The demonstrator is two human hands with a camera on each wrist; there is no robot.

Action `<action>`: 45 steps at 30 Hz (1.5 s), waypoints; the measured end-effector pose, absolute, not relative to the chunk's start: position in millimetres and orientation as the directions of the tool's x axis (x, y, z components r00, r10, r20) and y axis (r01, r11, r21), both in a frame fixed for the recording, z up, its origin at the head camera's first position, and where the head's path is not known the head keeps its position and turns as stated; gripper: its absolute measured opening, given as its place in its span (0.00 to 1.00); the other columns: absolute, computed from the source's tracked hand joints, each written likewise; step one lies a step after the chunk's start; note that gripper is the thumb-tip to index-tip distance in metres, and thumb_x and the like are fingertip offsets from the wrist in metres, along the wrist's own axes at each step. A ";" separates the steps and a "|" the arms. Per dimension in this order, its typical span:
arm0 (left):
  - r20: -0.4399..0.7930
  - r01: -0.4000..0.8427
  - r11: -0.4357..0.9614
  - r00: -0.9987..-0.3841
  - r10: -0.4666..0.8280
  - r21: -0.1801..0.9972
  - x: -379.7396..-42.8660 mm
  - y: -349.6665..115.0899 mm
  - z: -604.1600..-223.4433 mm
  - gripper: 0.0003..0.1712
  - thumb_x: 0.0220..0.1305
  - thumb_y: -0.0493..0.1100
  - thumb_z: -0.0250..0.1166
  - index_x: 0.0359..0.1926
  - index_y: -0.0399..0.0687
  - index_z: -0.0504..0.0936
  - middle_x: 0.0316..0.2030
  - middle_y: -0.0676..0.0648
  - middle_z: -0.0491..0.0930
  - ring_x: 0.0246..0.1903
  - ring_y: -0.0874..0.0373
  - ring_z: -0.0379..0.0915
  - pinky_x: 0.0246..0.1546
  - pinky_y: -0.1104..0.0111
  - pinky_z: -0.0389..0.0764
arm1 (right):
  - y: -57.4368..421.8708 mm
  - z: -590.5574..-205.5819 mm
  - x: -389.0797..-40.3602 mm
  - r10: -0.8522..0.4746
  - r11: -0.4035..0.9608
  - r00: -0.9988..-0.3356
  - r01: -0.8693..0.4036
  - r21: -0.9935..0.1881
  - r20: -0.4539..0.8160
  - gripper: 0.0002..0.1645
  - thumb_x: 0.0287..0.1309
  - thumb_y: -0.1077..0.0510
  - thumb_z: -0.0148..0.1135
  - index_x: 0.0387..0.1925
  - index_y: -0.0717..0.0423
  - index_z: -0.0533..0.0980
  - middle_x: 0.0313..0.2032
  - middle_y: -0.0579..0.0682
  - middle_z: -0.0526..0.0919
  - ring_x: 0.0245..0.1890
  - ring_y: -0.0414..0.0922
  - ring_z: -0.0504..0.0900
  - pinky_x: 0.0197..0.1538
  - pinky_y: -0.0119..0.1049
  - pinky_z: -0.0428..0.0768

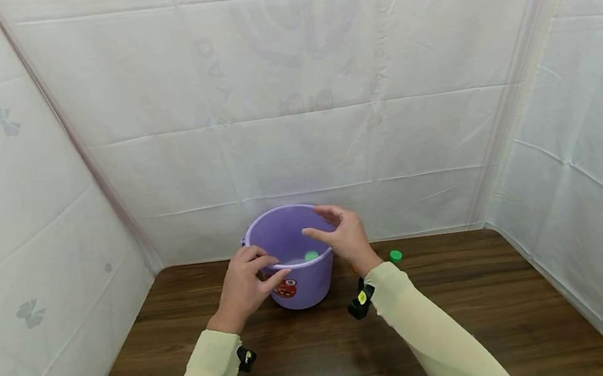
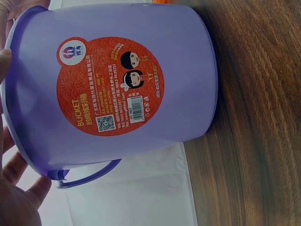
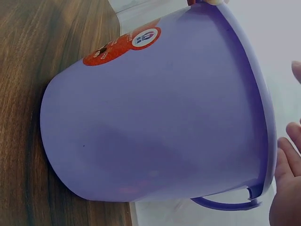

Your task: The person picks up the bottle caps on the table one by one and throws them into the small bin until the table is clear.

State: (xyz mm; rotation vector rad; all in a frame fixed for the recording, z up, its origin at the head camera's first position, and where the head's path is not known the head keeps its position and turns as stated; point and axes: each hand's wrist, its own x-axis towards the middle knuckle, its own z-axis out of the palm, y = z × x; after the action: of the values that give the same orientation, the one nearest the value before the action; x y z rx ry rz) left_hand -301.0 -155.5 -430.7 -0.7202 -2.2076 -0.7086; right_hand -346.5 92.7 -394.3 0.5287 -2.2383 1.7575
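A purple bucket [image 1: 307,284] with a red label [image 2: 110,87] stands upright on the wooden table. My left hand [image 1: 245,281] holds the near-left part of its rim, thumb outside and fingers over the edge. In the left wrist view, fingertips of that hand lie beside the bucket's handle [image 2: 91,176]. Over the right side of the rim is my right hand [image 1: 346,236], its fingers spread and nothing in its grasp. The right wrist view has these fingers [image 3: 287,157] close by the rim. A green round thing [image 1: 312,256] lies inside the bucket.
Right of the bucket, a green lid-like top [image 1: 395,256] shows just past the right forearm. A bit of orange [image 1: 356,268] peeks out by the right wrist, mostly hidden. White cloth walls [image 1: 296,150] enclose the wooden table [image 1: 305,369] at the back and both sides.
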 end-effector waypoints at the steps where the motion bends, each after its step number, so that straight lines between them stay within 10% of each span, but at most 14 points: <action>1: 0.747 0.664 0.696 -0.602 0.283 0.271 -301.2 -155.5 -430.9 0.15 0.50 0.52 0.82 0.32 0.49 0.90 0.34 0.51 0.80 0.39 0.55 0.74 0.44 0.56 0.79 | 92.6 -394.6 -346.3 -0.130 0.210 -0.905 -0.423 -0.881 0.404 0.35 0.52 0.42 0.79 0.61 0.44 0.80 0.65 0.56 0.80 0.69 0.57 0.75 0.69 0.55 0.73; 37: 0.738 0.656 0.694 -0.619 0.271 0.296 -301.2 -155.9 -431.0 0.15 0.50 0.52 0.83 0.32 0.49 0.90 0.34 0.52 0.80 0.39 0.55 0.74 0.45 0.56 0.79 | 116.8 -407.5 -337.3 -0.053 0.165 -0.917 -0.398 -0.902 0.395 0.30 0.51 0.41 0.80 0.55 0.43 0.83 0.57 0.46 0.85 0.65 0.52 0.79 0.68 0.53 0.75; 45: 0.745 0.665 0.687 -0.610 0.271 0.295 -301.5 -156.1 -431.3 0.14 0.50 0.51 0.83 0.31 0.50 0.90 0.33 0.52 0.79 0.39 0.55 0.73 0.45 0.56 0.78 | 132.4 -415.4 -333.4 -0.036 0.118 -0.917 -0.398 -0.910 0.396 0.33 0.53 0.48 0.80 0.57 0.60 0.81 0.58 0.58 0.84 0.64 0.53 0.80 0.68 0.54 0.74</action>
State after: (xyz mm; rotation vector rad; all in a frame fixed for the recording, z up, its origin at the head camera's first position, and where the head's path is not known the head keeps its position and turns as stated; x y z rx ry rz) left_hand -301.5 -156.1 -431.3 -0.7136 -2.2081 -0.7393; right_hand -333.4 132.4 -415.4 0.4258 -2.1226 1.8706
